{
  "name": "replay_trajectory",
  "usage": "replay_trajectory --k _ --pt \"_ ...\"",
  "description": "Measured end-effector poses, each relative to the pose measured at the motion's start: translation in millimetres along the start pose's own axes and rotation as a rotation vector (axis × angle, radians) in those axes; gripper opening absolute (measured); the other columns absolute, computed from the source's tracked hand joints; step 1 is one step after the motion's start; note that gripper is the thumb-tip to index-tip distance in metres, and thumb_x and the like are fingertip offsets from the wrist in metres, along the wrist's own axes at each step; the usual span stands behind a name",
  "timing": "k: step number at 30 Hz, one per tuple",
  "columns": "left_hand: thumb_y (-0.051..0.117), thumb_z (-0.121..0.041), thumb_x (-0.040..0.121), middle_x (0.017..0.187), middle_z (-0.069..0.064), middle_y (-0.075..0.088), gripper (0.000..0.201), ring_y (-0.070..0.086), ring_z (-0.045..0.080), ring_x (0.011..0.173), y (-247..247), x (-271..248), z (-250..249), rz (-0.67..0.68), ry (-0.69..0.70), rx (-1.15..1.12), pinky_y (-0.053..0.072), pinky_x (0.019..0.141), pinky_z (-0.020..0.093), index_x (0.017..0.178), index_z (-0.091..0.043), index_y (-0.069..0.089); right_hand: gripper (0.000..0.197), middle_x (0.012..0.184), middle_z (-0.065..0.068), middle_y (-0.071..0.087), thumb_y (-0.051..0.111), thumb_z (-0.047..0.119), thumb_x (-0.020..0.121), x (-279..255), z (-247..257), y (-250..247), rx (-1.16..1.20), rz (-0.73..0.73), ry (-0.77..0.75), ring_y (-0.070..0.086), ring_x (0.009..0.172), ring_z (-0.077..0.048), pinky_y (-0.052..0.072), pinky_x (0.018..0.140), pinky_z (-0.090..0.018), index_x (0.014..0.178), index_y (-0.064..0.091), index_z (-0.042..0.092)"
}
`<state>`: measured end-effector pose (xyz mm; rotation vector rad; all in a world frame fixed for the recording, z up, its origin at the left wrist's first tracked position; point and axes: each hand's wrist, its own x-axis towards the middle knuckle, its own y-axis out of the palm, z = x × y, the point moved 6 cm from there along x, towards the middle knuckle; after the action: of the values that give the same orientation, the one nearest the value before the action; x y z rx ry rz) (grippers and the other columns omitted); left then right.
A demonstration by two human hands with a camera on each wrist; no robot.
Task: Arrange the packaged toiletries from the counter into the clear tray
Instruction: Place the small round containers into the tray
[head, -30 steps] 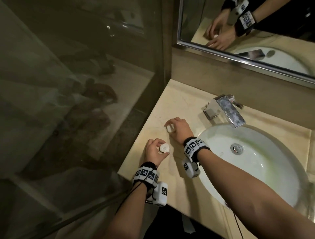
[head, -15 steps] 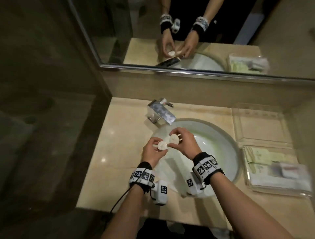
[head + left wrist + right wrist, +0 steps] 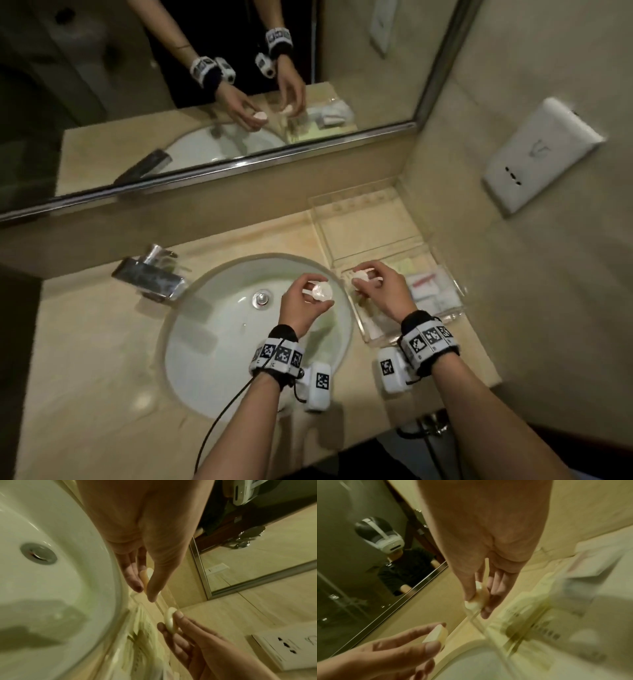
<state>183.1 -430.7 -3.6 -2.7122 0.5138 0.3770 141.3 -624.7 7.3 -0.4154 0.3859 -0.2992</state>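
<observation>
1. Over the near end of the clear tray [image 3: 455,291]: right hand [image 3: 380,291], fingers pinching a small round wrapped soap [image 3: 361,275], tray straight below.
2. Over the sink [image 3: 219,342], just left of the tray: left hand [image 3: 303,305] pinching a second round soap [image 3: 322,292].
3. Guessing right drops first, being nearer.

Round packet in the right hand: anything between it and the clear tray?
Nothing visible. The right hand pinches the round packet right over the clear tray, at its sink-side end. Flat packets already lie in the tray, mostly toward its wall side.
</observation>
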Motion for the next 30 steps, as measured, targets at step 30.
replay_trajectory --k 30 --pt "0.084 -0.005 0.067 0.091 -0.003 0.06 0.042 0.059 0.003 0.064 120.7 51.5 -49.5 0.097 0.026 0.018 0.049 0.057 0.008 0.103 -0.016 0.066 0.012 0.099 -0.009 0.068 0.066 0.012 0.089 67.4 -81.8 -118.5 -0.552 -0.31 0.174 0.065 0.085 -0.028 0.057 0.075 -0.04 0.099 0.061 0.013"
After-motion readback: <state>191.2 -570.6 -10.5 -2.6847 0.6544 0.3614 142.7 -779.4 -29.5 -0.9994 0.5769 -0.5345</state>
